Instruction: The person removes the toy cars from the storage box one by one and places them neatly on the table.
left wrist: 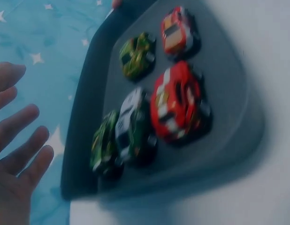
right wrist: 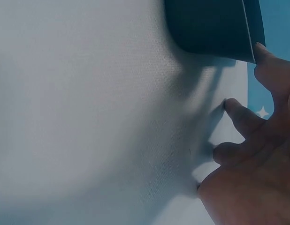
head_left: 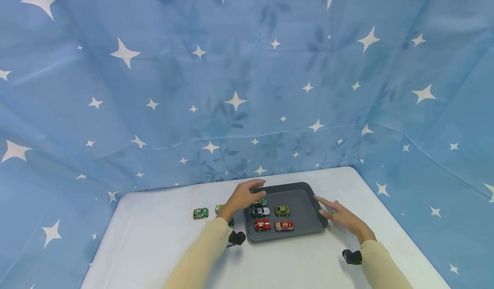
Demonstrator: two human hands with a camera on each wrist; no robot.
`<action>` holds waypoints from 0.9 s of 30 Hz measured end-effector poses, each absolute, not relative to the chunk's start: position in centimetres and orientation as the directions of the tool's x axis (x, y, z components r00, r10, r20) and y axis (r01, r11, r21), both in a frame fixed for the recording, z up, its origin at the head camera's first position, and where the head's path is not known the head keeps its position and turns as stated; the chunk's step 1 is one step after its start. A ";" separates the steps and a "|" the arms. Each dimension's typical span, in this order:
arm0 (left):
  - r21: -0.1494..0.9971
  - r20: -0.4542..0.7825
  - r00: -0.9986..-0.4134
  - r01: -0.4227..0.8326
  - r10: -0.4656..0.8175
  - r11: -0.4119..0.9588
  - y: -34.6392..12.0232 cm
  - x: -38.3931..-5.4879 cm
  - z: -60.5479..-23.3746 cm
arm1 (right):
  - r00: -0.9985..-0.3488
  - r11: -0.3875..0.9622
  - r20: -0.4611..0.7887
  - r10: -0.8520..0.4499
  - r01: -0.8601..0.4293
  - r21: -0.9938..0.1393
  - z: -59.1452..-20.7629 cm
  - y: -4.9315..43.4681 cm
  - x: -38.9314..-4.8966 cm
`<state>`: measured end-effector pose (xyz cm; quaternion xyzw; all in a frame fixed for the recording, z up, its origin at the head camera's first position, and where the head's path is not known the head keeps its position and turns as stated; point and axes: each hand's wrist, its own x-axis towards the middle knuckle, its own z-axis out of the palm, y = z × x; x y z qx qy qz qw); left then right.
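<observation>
My left hand (head_left: 244, 196) hovers over the left end of a grey tray (head_left: 308, 214), holding nothing; the left wrist view shows its fingers (left wrist: 23, 154) spread. My right hand (head_left: 343, 217) is at the tray's right side, and in the right wrist view a fingertip (right wrist: 260, 49) touches the rim. Toward the left inside the tray stand several toy cars: a green one (head_left: 259, 203), a white and green one (head_left: 260, 212), a camouflage green one (head_left: 282, 211), a red one with a white stripe (left wrist: 175, 103) and a red-orange one (head_left: 284, 226).
On the white table (head_left: 154, 237), left of the tray, is a green toy car (head_left: 200, 213). A yellow-green car (head_left: 218, 208) and a dark car (head_left: 231, 222) are partly hidden by my left arm. A blue star-patterned curtain (head_left: 216, 87) hangs behind the table.
</observation>
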<state>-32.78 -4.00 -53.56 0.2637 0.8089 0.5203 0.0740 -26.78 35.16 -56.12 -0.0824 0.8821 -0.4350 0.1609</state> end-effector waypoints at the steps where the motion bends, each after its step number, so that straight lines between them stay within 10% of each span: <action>1: 0.879 0.148 -0.849 0.348 0.508 0.326 -3.6 -32.7 -53.7 | -0.936 0.609 -0.214 -0.281 -0.001 -0.794 -56.1 35.1 -26.7; 27: 0.770 -0.001 -0.834 0.352 0.552 0.532 3.1 -31.3 -56.2 | -0.931 0.569 -0.241 -0.274 0.045 -0.821 -55.9 34.9 -26.6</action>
